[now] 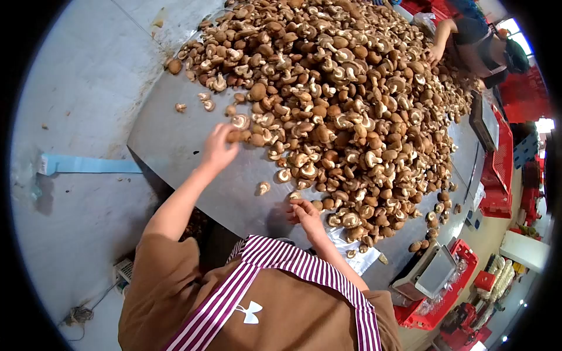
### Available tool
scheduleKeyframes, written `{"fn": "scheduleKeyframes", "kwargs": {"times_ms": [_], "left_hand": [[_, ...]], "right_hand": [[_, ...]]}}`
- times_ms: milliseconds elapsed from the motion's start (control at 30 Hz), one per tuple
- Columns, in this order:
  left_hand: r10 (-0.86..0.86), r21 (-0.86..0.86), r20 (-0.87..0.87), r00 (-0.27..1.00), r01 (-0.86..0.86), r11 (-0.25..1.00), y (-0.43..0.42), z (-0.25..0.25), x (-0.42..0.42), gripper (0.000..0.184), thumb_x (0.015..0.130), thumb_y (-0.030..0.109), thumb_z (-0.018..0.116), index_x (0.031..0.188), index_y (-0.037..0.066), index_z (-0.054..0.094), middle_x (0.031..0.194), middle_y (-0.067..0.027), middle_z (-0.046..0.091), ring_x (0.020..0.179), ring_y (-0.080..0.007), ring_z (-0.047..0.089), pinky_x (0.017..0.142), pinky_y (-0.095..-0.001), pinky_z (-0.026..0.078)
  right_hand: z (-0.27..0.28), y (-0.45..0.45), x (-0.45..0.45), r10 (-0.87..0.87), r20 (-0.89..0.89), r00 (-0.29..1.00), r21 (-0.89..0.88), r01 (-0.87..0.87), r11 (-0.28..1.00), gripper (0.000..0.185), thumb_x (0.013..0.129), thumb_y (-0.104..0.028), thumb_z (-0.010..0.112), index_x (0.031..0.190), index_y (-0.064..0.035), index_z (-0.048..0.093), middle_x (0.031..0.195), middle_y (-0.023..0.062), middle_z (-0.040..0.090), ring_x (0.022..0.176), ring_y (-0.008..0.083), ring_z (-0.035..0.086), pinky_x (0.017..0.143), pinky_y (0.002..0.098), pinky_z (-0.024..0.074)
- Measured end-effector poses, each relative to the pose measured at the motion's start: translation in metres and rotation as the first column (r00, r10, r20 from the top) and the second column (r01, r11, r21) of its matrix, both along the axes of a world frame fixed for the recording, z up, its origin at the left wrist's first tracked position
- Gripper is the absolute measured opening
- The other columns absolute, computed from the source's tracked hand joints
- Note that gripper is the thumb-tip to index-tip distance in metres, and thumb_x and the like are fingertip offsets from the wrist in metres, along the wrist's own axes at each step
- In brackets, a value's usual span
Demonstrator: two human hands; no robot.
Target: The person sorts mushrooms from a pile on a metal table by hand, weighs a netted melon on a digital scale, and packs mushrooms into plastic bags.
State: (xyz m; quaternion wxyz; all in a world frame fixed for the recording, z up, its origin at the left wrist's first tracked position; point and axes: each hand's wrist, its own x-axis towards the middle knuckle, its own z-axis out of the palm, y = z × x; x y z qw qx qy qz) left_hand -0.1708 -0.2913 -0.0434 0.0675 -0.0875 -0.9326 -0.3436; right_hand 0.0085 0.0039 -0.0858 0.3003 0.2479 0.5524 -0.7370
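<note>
A large heap of brown mushrooms (345,111) with pale stems covers much of the grey metal table (175,140). My left hand (221,143) is at the near left edge of the heap, its fingers closed round a brown mushroom (234,136); a mushroom with its pale underside up lies just beyond. Lower and to the right, my right hand (304,213) is beside the front edge of the heap with its fingertips together at a small mushroom (295,195). A single mushroom (264,188) lies on the metal between my hands.
Across the heap at the upper right, another person's hand (434,54) reaches into the mushrooms. Red crates (497,169) and a grey tray (436,272) stand to the right. A white sheet (360,257) lies at the near edge. A blue strip (93,164) is at the left.
</note>
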Motion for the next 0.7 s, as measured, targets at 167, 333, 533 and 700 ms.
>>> {"fn": "scheduleKeyframes", "kwargs": {"times_ms": [167, 333, 533, 700], "left_hand": [[0.273, -0.470, 0.325, 0.906, -0.095, 0.877, -0.183, -0.013, 0.116, 0.031, 0.079, 0.014, 0.064, 0.108, 0.005, 0.062, 0.105, -0.0187, 0.059, 0.102, -0.0407, 0.056, 0.085, -0.0468, 0.049], [0.424, -0.571, 0.449, 0.786, -0.113, 0.813, -0.247, -0.008, 0.150, 0.046, 0.086, 0.021, 0.066, 0.128, 0.004, 0.059, 0.122, -0.0177, 0.058, 0.117, -0.0393, 0.053, 0.099, -0.0457, 0.046], [0.215, -0.011, 0.517, 0.828, -0.245, 0.969, -0.140, -0.051, 0.014, 0.064, 0.088, 0.030, 0.071, 0.142, 0.007, 0.047, 0.128, -0.0201, 0.058, 0.112, -0.0299, 0.063, 0.092, -0.0401, 0.051], [0.225, -0.012, 0.395, 0.891, -0.240, 0.971, -0.036, -0.081, -0.096, 0.073, 0.088, 0.039, 0.072, 0.146, 0.007, 0.043, 0.140, -0.0214, 0.049, 0.121, -0.0322, 0.057, 0.097, -0.0418, 0.050]], "right_hand": [[-0.010, 0.002, -0.013, 0.088, 0.019, 0.996, 0.003, -0.088, 0.996, 0.026, 0.102, -0.020, 0.054, 0.123, -0.0058, 0.060, 0.098, 0.0049, 0.068, 0.078, 0.0124, 0.064, 0.070, 0.0266, 0.0516], [-0.014, -0.007, -0.029, 0.163, 0.004, 0.987, -0.008, -0.163, 0.987, 0.025, 0.101, -0.018, 0.052, 0.121, -0.0047, 0.058, 0.100, 0.0062, 0.068, 0.077, 0.0132, 0.062, 0.069, 0.0275, 0.0513], [-0.002, -0.028, -0.048, 0.196, 0.012, 0.981, -0.009, -0.196, 0.981, 0.025, 0.101, -0.019, 0.054, 0.122, -0.0050, 0.058, 0.103, 0.0081, 0.069, 0.082, 0.0154, 0.066, 0.072, 0.0292, 0.0538], [-0.007, -0.020, -0.048, 0.140, -0.004, 0.990, -0.056, -0.140, 0.989, 0.029, 0.101, -0.022, 0.055, 0.125, -0.0058, 0.056, 0.106, 0.0090, 0.069, 0.083, 0.0170, 0.067, 0.072, 0.0301, 0.0545]]}}
